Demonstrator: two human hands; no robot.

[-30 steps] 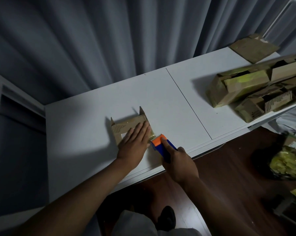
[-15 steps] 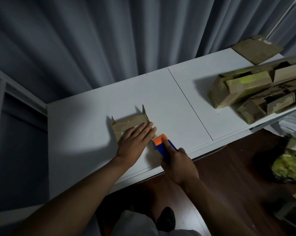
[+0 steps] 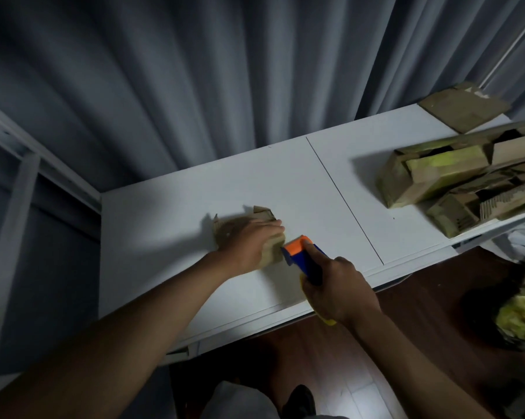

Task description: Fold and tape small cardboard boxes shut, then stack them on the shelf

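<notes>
The person stands over a white table (image 3: 170, 225) pushed up against grey curtains (image 3: 194, 86); the left hand (image 3: 249, 244) lies palm-down across a small cardboard box (image 3: 272, 252), which sits a little left of the table's middle, its far flaps poking up beyond the knuckles; the fingers are together and stretched flat over the top of the box, pressing on it rather than curling round it, their tips reaching the box's right edge; the picture is a bit smeared there, so the box's exact shape is hard to make out; the right hand (image 3: 340, 290) is wrapped tight round the blue handle of a tape dispenser (image 3: 305, 257), forefinger laid along the top, the rest of the fingers closed about the grip; the dispenser's orange head sits right against the near right corner of the box, touching or all but touching it, I cannot tell which; a yellow bit of the tool shows below the heel of the hand; well off to the right on the same table lies a heap of flattened and half-folded cardboard (image 3: 454, 182), some of it tinged yellow-green, with one flat sheet (image 3: 464, 108) at the far corner; below the table edge is a dark wooden floor (image 3: 406, 343).
</notes>
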